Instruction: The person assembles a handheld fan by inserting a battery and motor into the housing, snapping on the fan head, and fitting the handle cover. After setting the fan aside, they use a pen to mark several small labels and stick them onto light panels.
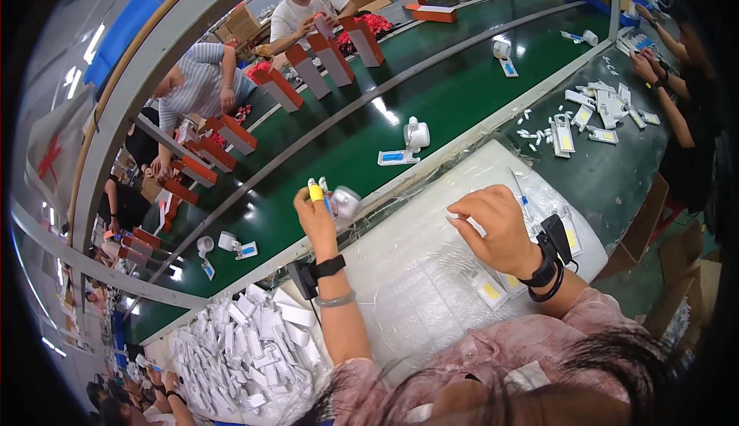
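White round-headed unit (346, 203) shows just beside the fingers of the left hand (315, 214), over the near edge of the green belt (454, 87). Blur hides the contact, so whether those fingers grip it or merely stand next to it cannot be told; they are drawn close together, one wearing a yellow sleeve (315, 190). If the hold is loose, the heavy-looking head could tip the unit over, or it could catch on the pale rail (462, 138) between belt and padded work surface (400, 291).

The right hand (496, 226) hangs above the padding, thumb and forefinger nearly meeting, perhaps around a tiny pale bit, though the view is too poor to be sure. Anything that small could slip out and be lost against the glossy, wrinkled wrap.

Flat white pieces with yellow panels (489, 291) lie close to the right wrist, where the black device (550, 253) and its looped cable could snag or shift them as the arm swings. On the other side, a heap of white parts (246, 349) sits close to the left forearm; a careless elbow could send loose pieces sliding
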### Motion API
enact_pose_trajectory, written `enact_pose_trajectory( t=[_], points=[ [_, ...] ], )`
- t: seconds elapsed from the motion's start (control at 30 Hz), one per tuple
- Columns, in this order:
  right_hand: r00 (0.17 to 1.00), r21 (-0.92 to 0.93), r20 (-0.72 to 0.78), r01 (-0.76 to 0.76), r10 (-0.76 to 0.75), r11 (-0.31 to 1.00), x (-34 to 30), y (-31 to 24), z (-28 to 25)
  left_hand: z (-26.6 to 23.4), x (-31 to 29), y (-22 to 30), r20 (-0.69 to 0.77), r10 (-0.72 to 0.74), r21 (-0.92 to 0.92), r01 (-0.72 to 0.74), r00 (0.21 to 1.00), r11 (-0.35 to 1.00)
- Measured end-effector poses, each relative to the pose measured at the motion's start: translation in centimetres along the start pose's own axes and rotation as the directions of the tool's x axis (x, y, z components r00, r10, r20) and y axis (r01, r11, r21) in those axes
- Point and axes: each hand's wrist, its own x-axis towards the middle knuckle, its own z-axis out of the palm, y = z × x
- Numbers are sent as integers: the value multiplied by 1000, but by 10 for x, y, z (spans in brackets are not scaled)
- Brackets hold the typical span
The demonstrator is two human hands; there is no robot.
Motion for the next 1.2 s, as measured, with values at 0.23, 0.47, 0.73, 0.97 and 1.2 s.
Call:
enact_pose_trajectory(
  t=[0.23,0.47,0.73,0.97,1.2],
  points=[
    [999,-3,53,-6,6,1000,-5,9,3,54,16,-11,257,518,603,-555,816,573],
    [995,-16,97,-3,5,1000,-6,13,5,122,36,-50,619,401,482,-730,675,485],
    [991,-6,133,7,-7,1000,-9,23,7,125,40,-22,634,62,639,-567,771,520],
    [991,3,131,-25,25,1000,-7,23,12,82,-4,29,620,25,281,-252,784,926],
    [984,199,135,-138,112,970,-1,22,25,20,-44,104,861,24,-64,60,508,996]
  ],
)
